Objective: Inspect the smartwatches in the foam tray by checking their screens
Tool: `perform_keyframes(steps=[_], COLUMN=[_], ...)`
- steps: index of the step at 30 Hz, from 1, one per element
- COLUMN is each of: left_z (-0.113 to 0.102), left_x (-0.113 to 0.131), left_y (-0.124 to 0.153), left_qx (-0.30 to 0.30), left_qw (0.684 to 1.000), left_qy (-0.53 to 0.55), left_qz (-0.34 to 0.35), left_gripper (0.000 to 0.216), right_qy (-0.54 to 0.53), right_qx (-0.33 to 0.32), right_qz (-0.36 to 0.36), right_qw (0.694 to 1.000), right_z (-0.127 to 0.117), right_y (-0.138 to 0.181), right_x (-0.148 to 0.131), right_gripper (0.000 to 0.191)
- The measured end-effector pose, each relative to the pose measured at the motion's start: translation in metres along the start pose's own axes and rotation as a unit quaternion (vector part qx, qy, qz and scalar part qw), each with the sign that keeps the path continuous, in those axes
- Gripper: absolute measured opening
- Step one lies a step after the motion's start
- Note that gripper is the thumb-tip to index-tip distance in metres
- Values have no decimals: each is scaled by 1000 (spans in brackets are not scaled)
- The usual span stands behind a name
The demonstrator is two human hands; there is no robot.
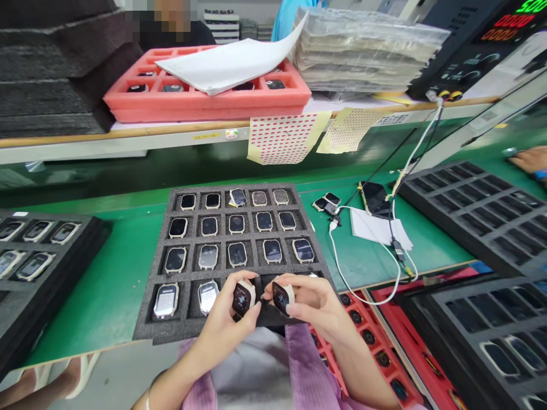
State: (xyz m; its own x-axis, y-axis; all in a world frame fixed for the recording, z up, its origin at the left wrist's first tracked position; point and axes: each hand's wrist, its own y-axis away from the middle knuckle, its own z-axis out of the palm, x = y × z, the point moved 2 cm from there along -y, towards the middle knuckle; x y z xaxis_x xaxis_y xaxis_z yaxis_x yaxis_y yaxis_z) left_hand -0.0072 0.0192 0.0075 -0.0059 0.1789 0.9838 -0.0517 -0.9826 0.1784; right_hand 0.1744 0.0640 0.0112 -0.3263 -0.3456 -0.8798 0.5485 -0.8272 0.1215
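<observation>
My left hand (226,319) pinches a cream-cased smartwatch body (243,297) with a lit dark screen, held just above the near edge of a black foam tray (147,319). My right hand (314,304) grips a second watch body (282,296) of the same kind, right beside the first. The tray's pockets hold several watch bodies in rows; the two pockets under my hands are hidden.
Another black foam tray with watches (51,250) lies at the left, and empty black trays (474,210) at the right. White cables (363,285), a phone (375,196) and paper lie on the green mat. A pink tray (205,105) sits on the shelf behind. A co-worker's hand (530,159) is at far right.
</observation>
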Motion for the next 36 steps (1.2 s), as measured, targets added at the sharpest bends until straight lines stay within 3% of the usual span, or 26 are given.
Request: perform_keyframes(steps=[12,26,31,36], left_z=[2,1,1,0], left_x=[-2,-3,-4,-5], left_y=[-1,-2,-1,0], left_qx=[-73,-62,-63,-78], left_qw=[991,992,992,990], left_qy=[114,113,109,116], left_qz=[-10,-4,3,-2], left_gripper=[41,39,37,37], right_qy=[0,-32,16,102], right_qx=[9,28,34,83], right_qz=[8,12,12,-15], right_qw=[1000,999,999,991], right_z=[2,0,1,2], right_y=[-1,0,1,4], right_x=[-3,5,5,7], right_gripper=[36,41,40,39])
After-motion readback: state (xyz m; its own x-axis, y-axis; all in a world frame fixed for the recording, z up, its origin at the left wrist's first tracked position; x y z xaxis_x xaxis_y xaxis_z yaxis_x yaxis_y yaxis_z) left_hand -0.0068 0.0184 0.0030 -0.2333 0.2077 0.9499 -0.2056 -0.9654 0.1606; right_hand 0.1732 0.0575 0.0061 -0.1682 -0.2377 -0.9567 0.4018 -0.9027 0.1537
